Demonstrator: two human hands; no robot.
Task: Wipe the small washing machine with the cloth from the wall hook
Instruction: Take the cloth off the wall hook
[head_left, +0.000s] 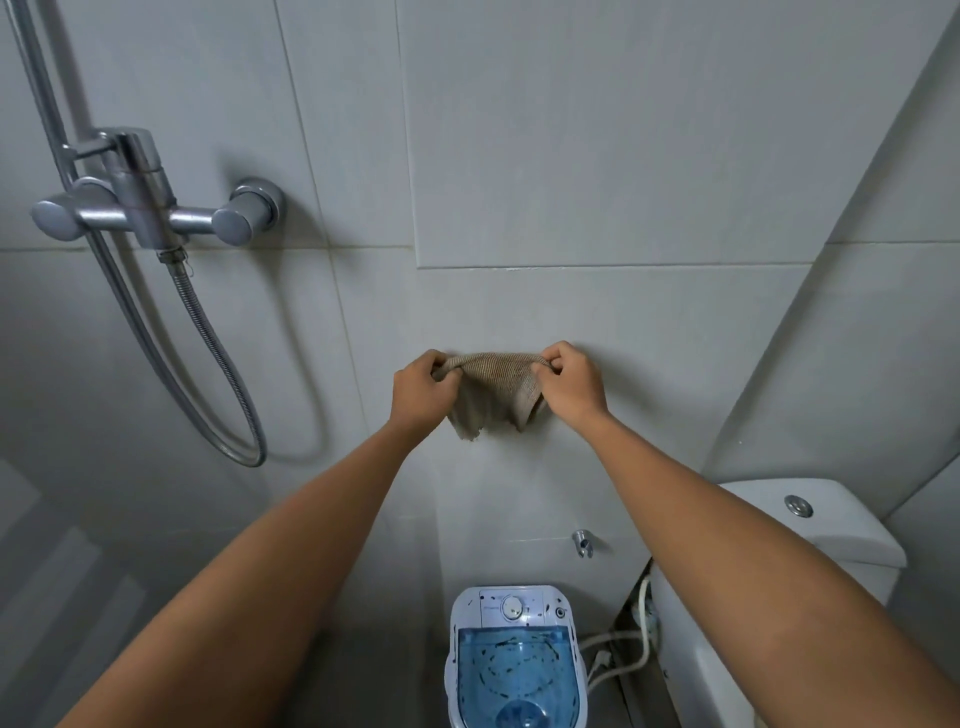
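Observation:
A small beige-brown cloth (493, 395) hangs against the tiled wall at chest height. My left hand (423, 389) pinches its upper left corner and my right hand (571, 382) pinches its upper right corner, stretching the top edge between them. The wall hook is hidden behind the cloth. Below, on the floor, stands the small washing machine (514, 660), white with a translucent blue lid and a round dial at its back; dark specks mark the lid.
A chrome shower mixer (150, 208) with a looping metal hose (228, 395) is fixed to the wall at the left. A white toilet tank (810, 525) stands at the right. A small wall tap (583, 541) and white hoses (623, 654) sit behind the machine.

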